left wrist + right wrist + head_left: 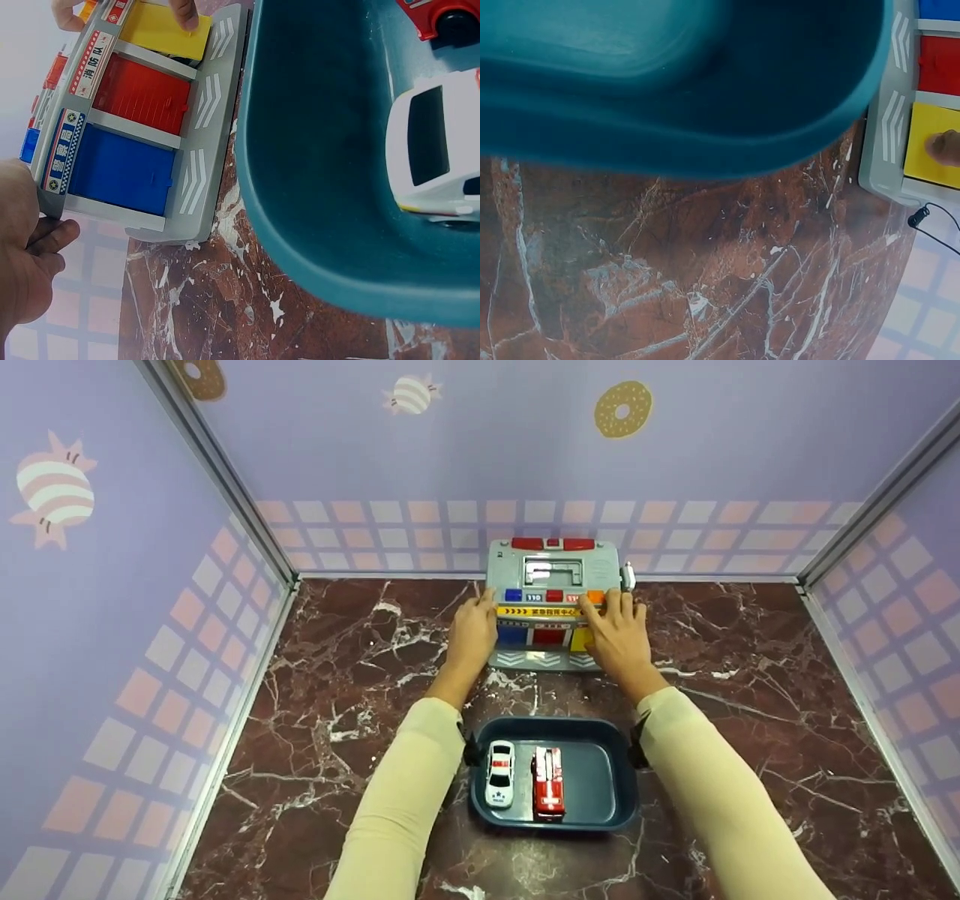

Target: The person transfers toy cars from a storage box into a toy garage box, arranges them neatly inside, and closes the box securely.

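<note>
A grey toy garage [555, 574] with blue, red and yellow doors stands against the back wall. My left hand [474, 631] steadies its left side; in the left wrist view some fingers curl at the side wall, the rest partly hidden. With its thumb, my right hand [621, 641] presses the yellow door [161, 30], while other fingers reach up by the orange button [595, 596]. A dark gap shows under that door's lower edge. The blue door [124, 169] and the red door [141, 96] are down.
Between my forearms sits a dark blue-green tray [630, 802]. In it lie a white police car [499, 776] and a red fire truck [548, 784]. A small white part [628, 576] sticks out at the garage's right side. Patterned walls enclose the marbled tabletop [360, 720].
</note>
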Available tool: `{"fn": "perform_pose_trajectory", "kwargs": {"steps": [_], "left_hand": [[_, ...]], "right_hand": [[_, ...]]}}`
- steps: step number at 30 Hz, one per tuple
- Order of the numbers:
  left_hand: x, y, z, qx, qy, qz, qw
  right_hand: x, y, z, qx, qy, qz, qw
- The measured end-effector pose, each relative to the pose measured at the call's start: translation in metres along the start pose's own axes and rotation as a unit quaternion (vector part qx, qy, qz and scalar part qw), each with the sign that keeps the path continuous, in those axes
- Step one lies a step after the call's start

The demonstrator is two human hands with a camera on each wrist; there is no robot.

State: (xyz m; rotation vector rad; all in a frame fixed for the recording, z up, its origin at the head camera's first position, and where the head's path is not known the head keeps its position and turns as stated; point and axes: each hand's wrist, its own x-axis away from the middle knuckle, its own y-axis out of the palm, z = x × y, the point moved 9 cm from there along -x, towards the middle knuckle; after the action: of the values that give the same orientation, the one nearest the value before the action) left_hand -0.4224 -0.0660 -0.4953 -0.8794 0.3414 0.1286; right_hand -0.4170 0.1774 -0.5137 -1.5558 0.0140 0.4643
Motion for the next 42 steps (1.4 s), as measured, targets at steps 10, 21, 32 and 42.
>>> {"fn": "perform_pose_trajectory", "kwargs": {"steps": [10,21,32,42], "left_hand": [[-0.012,0.031,-0.031,-0.024,0.017,0.036,0.9989],[-0.012,0.026,-0.025,-0.017,-0.005,0.008,0.9998],[-0.013,0.035,-0.034,-0.032,0.003,0.021,0.9993],[-0.017,0.043,-0.043,-0.024,0.011,0.026,0.9993]], "right_hand": [[0.002,0.0,-0.001,0.002,-0.013,0.053,0.9985],[0.001,0.0,0.0,-0.003,-0.036,0.059,0.9976],[0.003,0.001,-0.003,0.012,-0.058,0.08,0.9951],[0.001,0.002,-0.002,0.026,-0.068,0.081,0.994]]}}
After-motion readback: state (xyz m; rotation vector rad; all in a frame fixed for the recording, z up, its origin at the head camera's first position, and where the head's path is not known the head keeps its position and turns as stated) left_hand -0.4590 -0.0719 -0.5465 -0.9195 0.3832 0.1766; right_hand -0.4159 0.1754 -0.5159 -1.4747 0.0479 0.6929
